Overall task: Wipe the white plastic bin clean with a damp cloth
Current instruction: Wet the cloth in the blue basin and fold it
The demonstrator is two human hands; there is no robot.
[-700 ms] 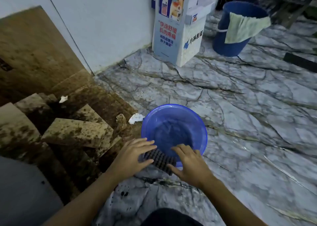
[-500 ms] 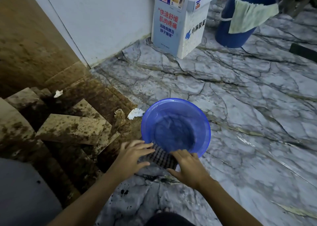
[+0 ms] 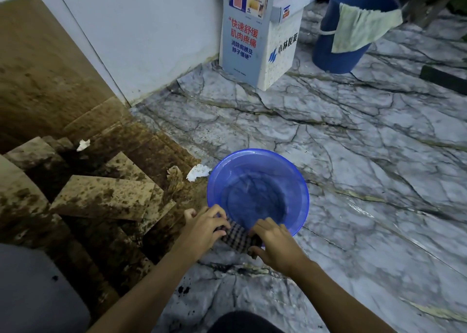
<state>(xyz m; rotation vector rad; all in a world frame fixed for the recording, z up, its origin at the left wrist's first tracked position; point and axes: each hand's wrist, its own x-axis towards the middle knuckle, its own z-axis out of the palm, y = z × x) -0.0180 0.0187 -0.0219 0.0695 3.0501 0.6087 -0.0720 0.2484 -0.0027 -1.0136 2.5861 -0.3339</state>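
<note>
Dark checked cloth (image 3: pixel 238 235) over rim of blue basin (image 3: pixel 297 181)

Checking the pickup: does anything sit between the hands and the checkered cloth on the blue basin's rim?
Nothing visible does. The left hand and right hand both grip the checkered cloth, which is draped over the near rim of the blue basin.

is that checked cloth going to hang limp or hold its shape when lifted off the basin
Probably limp: the checked cloth drapes over the near rim of the blue basin, following its curve. Possibly heavy for its size if soaked, though wetness cannot be seen. Unlikely to slip: the left hand and right hand both grip it.
</note>
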